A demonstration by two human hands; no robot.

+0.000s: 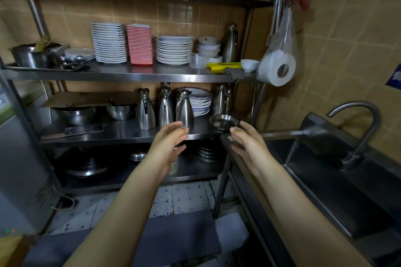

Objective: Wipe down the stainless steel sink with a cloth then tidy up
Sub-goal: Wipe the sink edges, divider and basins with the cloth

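My left hand [168, 146] and my right hand [247, 144] are both stretched forward, palms facing each other, fingers relaxed and empty, in front of the middle shelf [121, 134] of a steel rack. The stainless steel sink [338, 182] lies to my right, with a curved faucet [360, 128] at its back. A grey cloth [236, 72] lies on the upper shelf beside a yellow item [223, 65], well above both hands. A small steel bowl [223, 121] sits on the middle shelf just beyond my right fingertips.
Steel jugs [165, 108], mixing bowls [76, 114] and a cleaver [71, 131] fill the middle shelf. Stacked plates [108, 42] and bowls stand on the upper shelf. A paper roll in a plastic bag [280, 67] hangs off the rack post. Pans sit on the bottom shelf.
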